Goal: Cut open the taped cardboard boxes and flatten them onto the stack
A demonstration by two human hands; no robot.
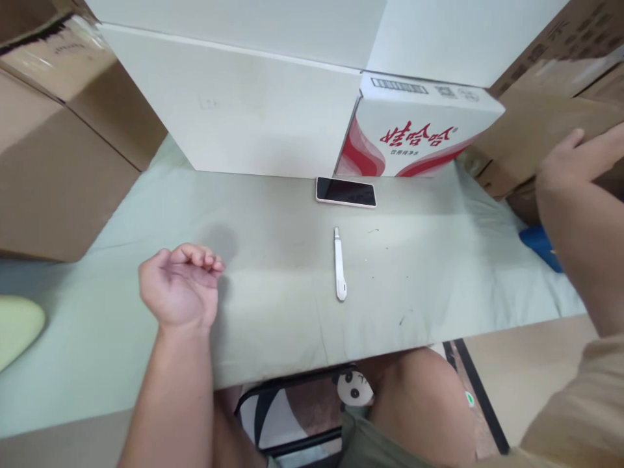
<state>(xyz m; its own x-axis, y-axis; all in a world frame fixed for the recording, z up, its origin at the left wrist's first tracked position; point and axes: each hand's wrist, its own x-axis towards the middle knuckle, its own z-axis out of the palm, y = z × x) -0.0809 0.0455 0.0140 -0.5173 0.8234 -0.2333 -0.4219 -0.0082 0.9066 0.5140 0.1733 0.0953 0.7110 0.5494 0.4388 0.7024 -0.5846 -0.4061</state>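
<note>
My left hand (182,286) rests palm up over the left part of the cloth-covered table, its fingers loosely curled and nothing in the palm. At the far right edge of the view, my right hand (570,156) reaches toward a brown cardboard box (521,130); its thumb shows, but the other fingers run out of the picture. Between the hands lies a slim white tool with a short metal tip, like a utility knife (340,266). Behind it is a phone (346,192) with a dark screen. Neither hand touches these two.
Large white panels (234,110) and a white-and-red carton (409,136) stand along the back. A cardboard box (63,149) is at the left, above a pale green rounded object (17,328). Something blue (541,247) sits by my right forearm. Small dark specks dot the green cloth (273,312).
</note>
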